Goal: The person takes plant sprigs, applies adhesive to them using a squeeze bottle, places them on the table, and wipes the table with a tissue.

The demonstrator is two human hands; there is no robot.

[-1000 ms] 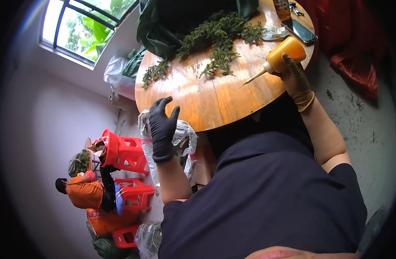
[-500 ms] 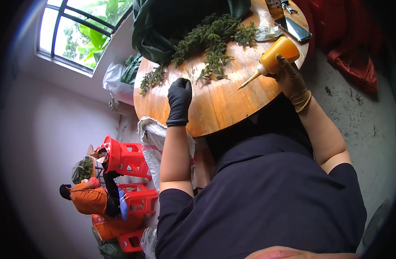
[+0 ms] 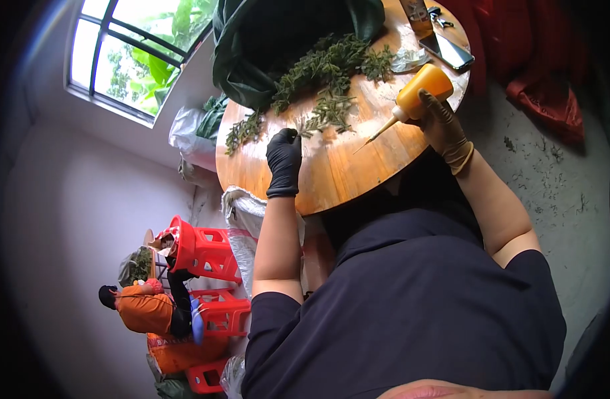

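My right hand [image 3: 446, 130], in a tan glove, is wrapped round a squeeze bottle [image 3: 424, 91] of orange-yellow liquid. The bottle tilts, and its long thin nozzle points down and left over the round wooden table [image 3: 345, 176]. My left hand [image 3: 283, 161], in a black glove, is closed above the table's left part. Its fingertips meet the end of a green sprig [image 3: 331, 112]; whether anything is pinched in them I cannot tell. More green sprigs [image 3: 244, 133] lie left of this hand, and a larger heap [image 3: 325, 63] spreads from a dark green bag [image 3: 242, 73].
A phone [image 3: 447, 51], a crumpled clear wrapper [image 3: 410, 60] and a bottle of brown liquid [image 3: 416, 16] are at the table's far right. Red cloth [image 3: 547, 110] hangs beyond. A white sack [image 3: 244, 213] borders the near left edge. Farther left, a person in orange [image 3: 144, 309] sits near red stools [image 3: 215, 253].
The view has shifted slightly. My left fingertips are now closer to the green sprig. My right hand still holds the squeeze bottle, with its nozzle over the table.
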